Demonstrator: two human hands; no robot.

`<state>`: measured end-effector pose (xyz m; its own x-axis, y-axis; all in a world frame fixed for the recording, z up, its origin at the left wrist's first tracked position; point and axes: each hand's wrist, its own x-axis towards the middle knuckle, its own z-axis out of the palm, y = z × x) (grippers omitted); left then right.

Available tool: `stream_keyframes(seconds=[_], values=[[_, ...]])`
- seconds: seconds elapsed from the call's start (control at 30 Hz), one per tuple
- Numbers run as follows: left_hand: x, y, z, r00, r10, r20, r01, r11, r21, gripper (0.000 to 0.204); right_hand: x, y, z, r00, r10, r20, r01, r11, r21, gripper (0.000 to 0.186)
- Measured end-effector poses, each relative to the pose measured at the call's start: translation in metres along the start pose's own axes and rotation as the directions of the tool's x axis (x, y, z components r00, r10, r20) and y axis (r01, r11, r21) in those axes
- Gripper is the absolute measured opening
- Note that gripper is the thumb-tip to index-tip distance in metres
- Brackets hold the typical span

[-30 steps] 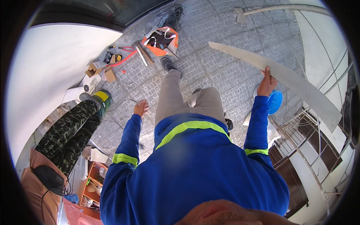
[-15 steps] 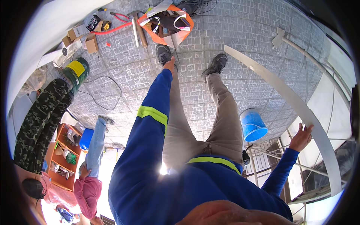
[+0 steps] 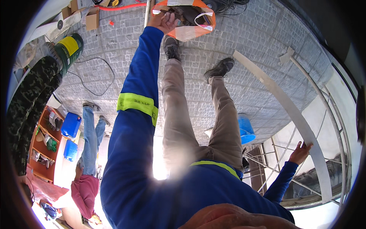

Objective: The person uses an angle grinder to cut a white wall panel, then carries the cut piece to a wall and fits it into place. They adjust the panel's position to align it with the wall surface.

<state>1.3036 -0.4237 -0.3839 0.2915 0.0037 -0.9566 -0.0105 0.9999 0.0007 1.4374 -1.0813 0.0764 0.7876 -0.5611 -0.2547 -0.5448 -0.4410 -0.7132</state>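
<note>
My left hand (image 3: 165,23) reaches forward to the near left rim of an orange and white bag (image 3: 188,34) standing on the floor beyond my left shoe. Its fingers are curled around a dark brown piece (image 3: 170,14), whose kind I cannot make out. Dark objects fill the bag behind it. Out to the right, my right hand (image 3: 300,152) grips the edge of a long, flat, pale strip (image 3: 293,114). The strip slants from the floor ahead of my right shoe back past my right side, and its far end is narrow.
A blue bucket (image 3: 246,131) stands beside my right leg. A pole (image 3: 309,78) and metal scaffolding (image 3: 345,152) rise on the right. Leftward are a green bucket (image 3: 70,49), a looped cable (image 3: 113,76), a person in camouflage trousers (image 3: 28,95) and another in jeans (image 3: 90,137).
My left hand has moved forward from above my left shoe to the bag and closed on the dark brown piece. My right hand keeps hold of the strip.
</note>
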Motion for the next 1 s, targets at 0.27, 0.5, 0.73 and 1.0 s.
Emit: stream_keyframes(seconds=[0.27,0.5,0.73,1.0], values=[[0.011,0.002,-0.021,0.883,0.387,0.264,-0.458,0.830,0.317,0.037,-0.022,-0.019,0.028,0.999,-0.039,-0.017,0.038,0.999,-0.032,0.059],[0.041,-0.109,-0.065,0.950,0.295,0.103,-0.313,0.890,0.331,0.041,-0.010,-0.016,0.021,1.000,-0.022,-0.011,0.022,0.999,-0.036,0.059],[0.170,-0.151,-0.037,0.706,0.706,0.056,-0.275,0.200,0.940,0.058,0.005,0.005,-0.002,0.997,-0.072,-0.036,0.070,0.997,-0.038,0.053],[0.235,-0.172,-0.041,0.823,0.568,-0.022,-0.383,0.583,0.717,0.054,0.021,0.025,-0.037,1.000,-0.019,0.015,0.018,0.997,0.074,0.036]])
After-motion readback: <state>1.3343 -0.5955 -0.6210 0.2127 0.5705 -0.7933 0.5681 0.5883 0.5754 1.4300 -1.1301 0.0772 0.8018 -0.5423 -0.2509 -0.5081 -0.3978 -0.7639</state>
